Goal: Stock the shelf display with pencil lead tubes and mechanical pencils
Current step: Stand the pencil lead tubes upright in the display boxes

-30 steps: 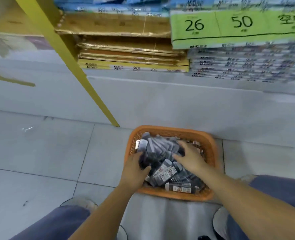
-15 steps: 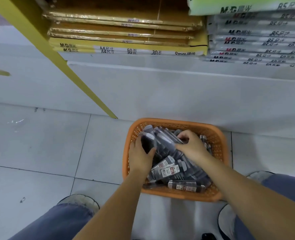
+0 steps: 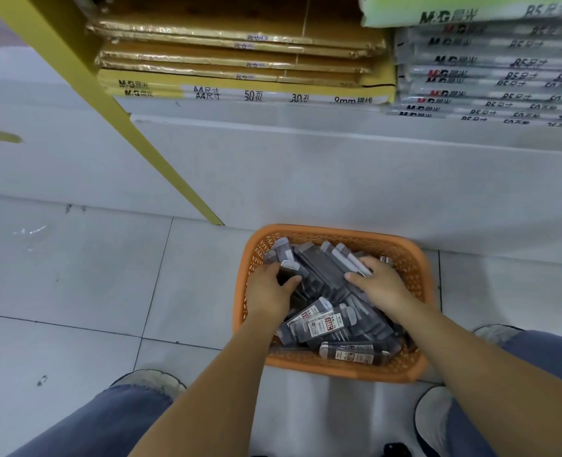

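Dark grey lead tubes (image 3: 325, 321) with pale caps are lying heaped in an orange basket (image 3: 339, 230) on the floor, crossing at all angles. Several near the front are showing white-and-red labels, one lying flat along the near wall.

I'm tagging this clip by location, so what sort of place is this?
Probably a stationery shop aisle: wrapped A4 and B5 paper packs stacked on a low shelf, and an orange basket of pencil lead tubes on the tiled floor.
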A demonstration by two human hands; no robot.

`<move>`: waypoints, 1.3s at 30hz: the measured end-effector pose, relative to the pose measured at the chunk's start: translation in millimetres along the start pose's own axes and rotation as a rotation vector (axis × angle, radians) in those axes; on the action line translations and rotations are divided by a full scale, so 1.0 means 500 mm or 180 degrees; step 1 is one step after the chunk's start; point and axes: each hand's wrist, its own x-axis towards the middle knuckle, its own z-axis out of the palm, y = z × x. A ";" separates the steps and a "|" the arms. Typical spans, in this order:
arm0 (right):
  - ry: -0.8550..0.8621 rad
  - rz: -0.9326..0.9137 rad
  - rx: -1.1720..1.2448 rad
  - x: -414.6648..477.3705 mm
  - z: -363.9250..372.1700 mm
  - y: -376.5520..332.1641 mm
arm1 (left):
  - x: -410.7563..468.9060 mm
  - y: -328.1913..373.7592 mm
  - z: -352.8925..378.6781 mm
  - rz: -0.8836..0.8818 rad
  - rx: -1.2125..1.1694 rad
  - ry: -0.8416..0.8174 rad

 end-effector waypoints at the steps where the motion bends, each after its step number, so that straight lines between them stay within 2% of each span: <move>1: 0.0096 -0.0022 0.0050 -0.006 -0.010 0.006 | -0.004 0.001 -0.005 -0.0029 -0.0206 -0.0019; 6: 0.0537 -0.0448 -0.0055 -0.053 -0.074 0.012 | -0.027 0.017 -0.045 0.0148 -0.0770 0.0235; 9: 0.0458 -0.0486 0.0471 -0.083 -0.107 -0.015 | -0.053 0.050 -0.070 0.0272 -0.1439 0.0282; 14: 0.0204 -0.0562 0.1187 -0.184 -0.118 -0.106 | -0.144 0.133 -0.107 0.0441 -0.2774 -0.0366; 18: 0.0183 -0.0899 0.1754 -0.274 -0.089 -0.192 | -0.221 0.197 -0.148 0.0573 -0.3392 -0.0974; 20: 0.0056 -0.1150 0.1894 -0.316 -0.073 -0.233 | -0.254 0.223 -0.176 0.0594 -0.3455 -0.1088; 25: 0.0195 -0.1496 0.1266 -0.393 -0.090 -0.323 | -0.320 0.275 -0.260 0.0865 -0.3534 -0.1015; 29: 0.0179 -0.2122 0.0921 -0.445 -0.136 -0.395 | -0.365 0.321 -0.330 0.0994 -0.3624 -0.0833; 32: 0.0215 -0.2525 0.0545 -0.477 -0.191 -0.447 | -0.393 0.357 -0.388 0.1207 -0.3486 -0.0881; 35: 0.0319 -0.2731 0.0563 -0.506 -0.248 -0.499 | -0.414 0.391 -0.450 0.1395 -0.3277 -0.0900; 39: 0.0488 -0.3022 0.0398 -0.522 -0.289 -0.556 | -0.419 0.421 -0.505 0.1556 -0.3118 -0.0683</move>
